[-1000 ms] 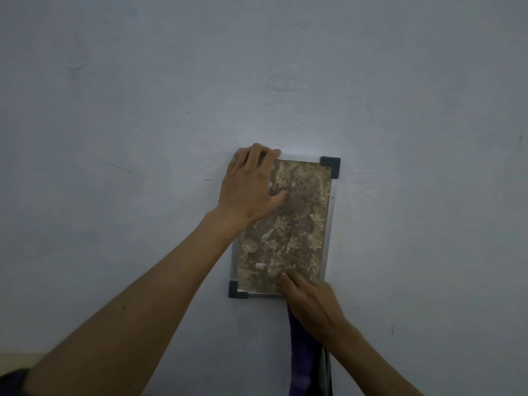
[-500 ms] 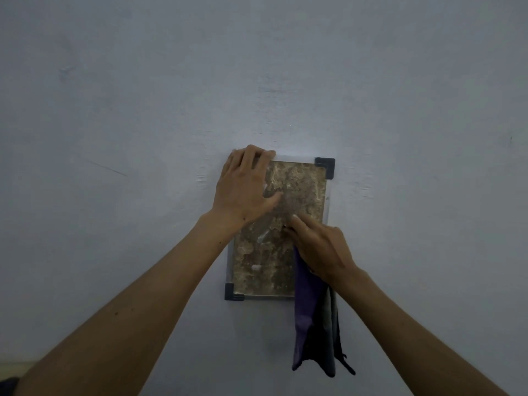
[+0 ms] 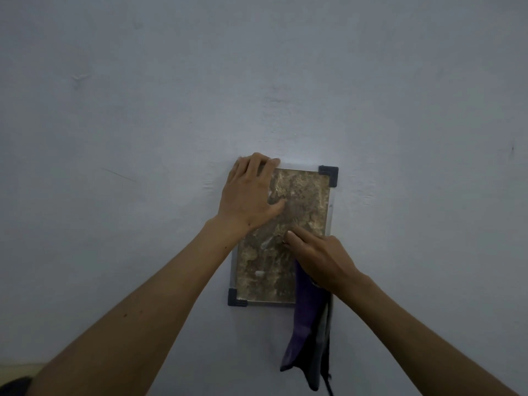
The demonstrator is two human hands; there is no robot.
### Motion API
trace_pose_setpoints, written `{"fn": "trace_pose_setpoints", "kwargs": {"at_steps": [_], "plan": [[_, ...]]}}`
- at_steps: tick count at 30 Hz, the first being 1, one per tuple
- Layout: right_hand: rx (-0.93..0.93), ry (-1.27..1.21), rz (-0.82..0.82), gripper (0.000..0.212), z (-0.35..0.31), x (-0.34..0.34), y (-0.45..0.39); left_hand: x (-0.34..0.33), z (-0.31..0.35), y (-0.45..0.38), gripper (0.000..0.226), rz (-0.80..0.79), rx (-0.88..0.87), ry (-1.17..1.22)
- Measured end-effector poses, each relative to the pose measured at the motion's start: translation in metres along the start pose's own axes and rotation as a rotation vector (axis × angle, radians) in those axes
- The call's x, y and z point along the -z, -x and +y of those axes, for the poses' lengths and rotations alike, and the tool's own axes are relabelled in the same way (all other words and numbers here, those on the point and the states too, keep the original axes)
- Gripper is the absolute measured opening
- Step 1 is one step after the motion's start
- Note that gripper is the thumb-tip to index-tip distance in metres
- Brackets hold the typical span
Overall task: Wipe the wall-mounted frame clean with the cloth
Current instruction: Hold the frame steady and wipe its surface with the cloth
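A small upright frame (image 3: 303,195) with a mottled brown picture, silver edges and dark corner pieces hangs on the wall. My left hand (image 3: 250,194) lies flat over its top left corner, fingers straight, thumb on the picture. My right hand (image 3: 317,260) presses a purple and grey cloth (image 3: 307,330) against the lower right part of the picture with extended fingers. The cloth hangs down from under that hand, past the frame's bottom edge. The frame's bottom right corner is hidden by the cloth and hand.
A plain pale bluish wall (image 3: 143,110) fills the view around the frame, with faint scuffs and a small dark mark (image 3: 512,148) at the right. A dark shape (image 3: 14,387) sits at the bottom left corner.
My right hand has moved with the cloth from the frame's bottom edge up to the middle right of the picture. The left hand has stayed on the top left corner.
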State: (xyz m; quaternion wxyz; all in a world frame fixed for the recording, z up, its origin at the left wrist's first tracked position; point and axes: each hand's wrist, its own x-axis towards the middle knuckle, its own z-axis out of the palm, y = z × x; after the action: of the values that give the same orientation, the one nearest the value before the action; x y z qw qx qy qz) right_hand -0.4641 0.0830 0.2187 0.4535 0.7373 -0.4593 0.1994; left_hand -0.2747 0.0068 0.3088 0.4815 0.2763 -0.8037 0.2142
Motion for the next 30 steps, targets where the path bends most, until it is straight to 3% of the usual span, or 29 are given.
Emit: {"fn": "trace_pose_setpoints", "kwargs": {"at_steps": [6,12,17,21,27,30], "plan": [[-0.079,0.045,0.108,0.017,0.018,0.019,-0.032,-0.001,0.000,0.000,0.076,0.020,-0.003,0.001],[-0.386,-0.148,0.305,0.010,0.008,0.018,-0.037,-0.002,0.000,0.000,0.077,0.014,-0.005,0.010],[-0.264,-0.176,0.128,0.013,-0.016,-0.004,0.001,0.001,-0.002,-0.001,0.078,-0.027,-0.011,0.009],[-0.273,-0.238,-0.031,0.011,-0.020,0.000,0.006,0.005,0.000,-0.003,0.082,-0.083,-0.010,0.001],[-0.623,-0.585,-0.051,0.006,-0.016,0.019,0.004,0.012,0.005,-0.001,0.090,-0.202,0.030,0.010],[-0.830,-0.795,-0.037,0.008,-0.015,0.034,0.008,0.013,0.024,0.024,0.081,-0.108,0.074,0.081]]}}
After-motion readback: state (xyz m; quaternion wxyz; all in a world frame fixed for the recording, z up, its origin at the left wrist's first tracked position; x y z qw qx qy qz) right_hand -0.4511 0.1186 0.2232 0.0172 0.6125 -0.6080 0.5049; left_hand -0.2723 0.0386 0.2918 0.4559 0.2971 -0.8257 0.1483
